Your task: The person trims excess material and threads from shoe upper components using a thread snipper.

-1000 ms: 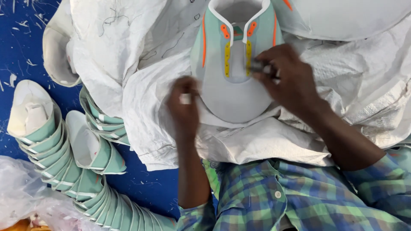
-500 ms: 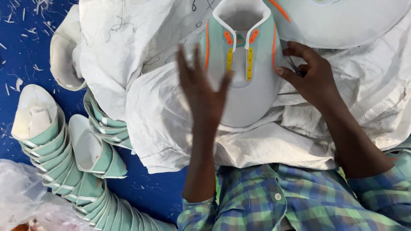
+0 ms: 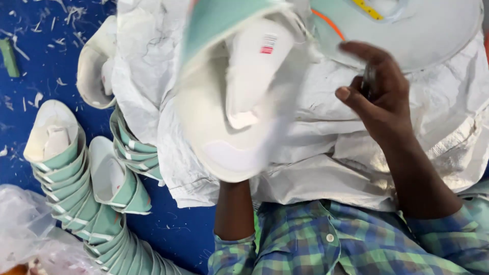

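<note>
The person sits over a lap covered with a white woven sack (image 3: 326, 168), which seems to serve as a work surface and keeps the pieces off the blue floor (image 3: 46, 66). The left hand is hidden: only its forearm (image 3: 232, 209) shows, rising from a plaid sleeve (image 3: 305, 244) under a shoe upper (image 3: 234, 97) that it lifts up towards the camera. The upper is turned inside out to the viewer, so its white lining and a pale tongue flap face up, with the mint green outer side showing only at the top edge; it is blurred, so finer detail is lost. I cannot tell how the left fingers sit on it, though they must be gripping it from beneath to carry it like that

The right hand (image 3: 379, 102) hangs just beside the upper, not touching it. Its fingers (image 3: 356, 51) are curled, thumb out, closed around a small dark tool whose kind I cannot make out, likely kept clear while the piece is turned

Behind the right hand another upper (image 3: 433, 40) lies flat on the sack, green with an orange line and a yellow strip. To the left, on the floor, more green and white uppers are nested in long stacks (image 3: 76, 193), apparently sorted and kept within reach. White scraps litter the floor and a clear plastic bag (image 3: 25, 234) lies at the lower left corner
</note>
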